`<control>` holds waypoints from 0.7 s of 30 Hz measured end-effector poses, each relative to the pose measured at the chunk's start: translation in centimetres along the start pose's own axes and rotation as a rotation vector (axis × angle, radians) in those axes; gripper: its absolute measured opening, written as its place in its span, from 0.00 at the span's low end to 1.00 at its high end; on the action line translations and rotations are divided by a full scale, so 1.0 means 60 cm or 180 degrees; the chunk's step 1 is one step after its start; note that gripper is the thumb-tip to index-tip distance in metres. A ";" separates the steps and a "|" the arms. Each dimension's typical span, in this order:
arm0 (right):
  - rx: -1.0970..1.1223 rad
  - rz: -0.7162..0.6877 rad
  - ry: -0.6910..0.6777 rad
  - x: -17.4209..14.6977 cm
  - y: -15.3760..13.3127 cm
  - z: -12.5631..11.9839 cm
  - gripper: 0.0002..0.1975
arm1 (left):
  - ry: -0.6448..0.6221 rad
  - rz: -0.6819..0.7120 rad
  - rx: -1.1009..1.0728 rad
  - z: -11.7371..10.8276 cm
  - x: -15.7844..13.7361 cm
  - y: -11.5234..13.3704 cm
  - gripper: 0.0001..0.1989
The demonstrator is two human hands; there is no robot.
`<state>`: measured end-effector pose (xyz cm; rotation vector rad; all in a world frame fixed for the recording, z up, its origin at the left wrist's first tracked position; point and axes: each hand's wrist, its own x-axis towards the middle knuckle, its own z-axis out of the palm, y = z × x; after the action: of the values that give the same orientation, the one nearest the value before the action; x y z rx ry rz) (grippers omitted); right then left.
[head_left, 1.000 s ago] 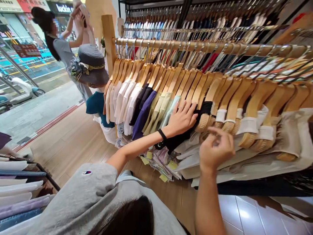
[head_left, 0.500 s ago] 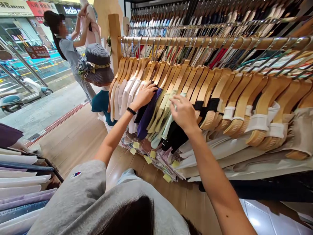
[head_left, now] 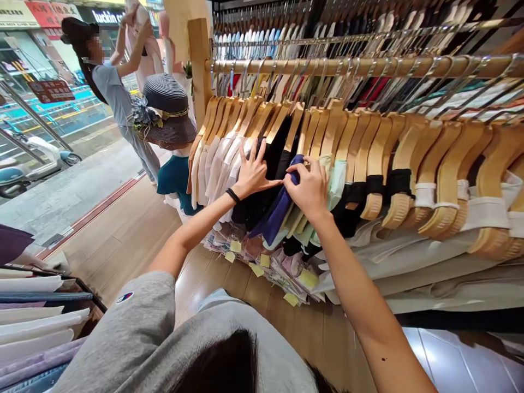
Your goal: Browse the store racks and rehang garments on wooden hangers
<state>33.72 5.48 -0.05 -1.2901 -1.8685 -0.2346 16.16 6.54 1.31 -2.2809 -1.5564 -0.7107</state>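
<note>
Several shirts hang on wooden hangers from a wooden rail [head_left: 319, 66]. My left hand [head_left: 252, 173] is spread against the black shirts [head_left: 273, 158], its thumb stretched toward my right hand. Nothing is gripped in it. My right hand [head_left: 308, 184] pinches the shoulder of a dark purple shirt [head_left: 279, 210] between thumb and fingers. White and pale shirts [head_left: 223, 155] hang left of my left hand. Light green shirts [head_left: 336, 183] hang just right of my right hand, partly behind it.
A mannequin with a striped hat [head_left: 166, 101] stands at the rail's left end. Beyond it a person [head_left: 118, 93] handles another mannequin. Plastic-wrapped packs [head_left: 282, 275] lie under the rail. Folded clothes [head_left: 36, 327] are at lower left. Trousers hang at right.
My right hand has come to the purple shirt and pinched it. My left hand's fingers have spread. The purple and green shirts have shifted right, with a gap opened at the black ones.
</note>
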 end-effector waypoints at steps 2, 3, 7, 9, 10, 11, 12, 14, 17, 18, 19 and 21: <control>-0.0001 0.0179 0.0098 0.000 -0.005 0.013 0.11 | -0.0014 -0.0165 0.0000 0.010 -0.001 0.022 0.28; 0.0022 0.0247 0.0136 0.000 -0.007 0.019 0.14 | -0.0052 -0.0250 0.0002 0.014 -0.001 0.032 0.28; 0.0035 0.0482 0.0238 -0.003 -0.008 0.034 0.26 | -0.0359 -0.0424 -0.0041 0.023 0.004 0.049 0.27; -0.0031 0.0564 0.0255 -0.006 -0.006 0.035 0.28 | -0.0300 -0.0403 -0.0106 0.028 0.006 0.036 0.22; -0.0078 0.0601 0.0252 -0.008 -0.006 0.034 0.28 | -0.0213 -0.0380 -0.0160 0.030 0.007 0.025 0.20; -0.0133 0.0642 0.0233 -0.009 -0.007 0.034 0.27 | -0.0144 -0.0357 -0.0215 0.031 0.008 0.012 0.18; -0.0200 0.0697 0.0196 -0.010 -0.011 0.033 0.27 | -0.0124 -0.0330 -0.0260 0.032 0.009 -0.001 0.16; -0.0373 0.0879 0.0071 -0.010 -0.028 0.035 0.27 | -0.0224 -0.0288 -0.0317 0.029 0.010 -0.023 0.14; -0.0726 0.1223 -0.0249 -0.002 -0.075 0.046 0.30 | -0.0356 -0.0268 -0.0469 0.015 0.014 -0.038 0.12; -0.0847 0.1310 -0.0374 0.002 -0.093 0.051 0.31 | -0.0363 -0.0282 -0.0540 0.009 0.015 -0.038 0.11; -0.0944 0.1366 -0.0492 0.005 -0.109 0.056 0.32 | -0.0375 -0.0297 -0.0600 0.004 0.016 -0.038 0.10; -0.1042 0.1413 -0.0646 0.010 -0.133 0.066 0.33 | -0.0424 -0.0312 -0.0645 -0.005 0.017 -0.039 0.09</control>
<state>24.85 4.51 0.17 -1.9789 -1.6954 -0.1813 14.25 8.07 2.05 -2.4557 -1.7388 -0.7888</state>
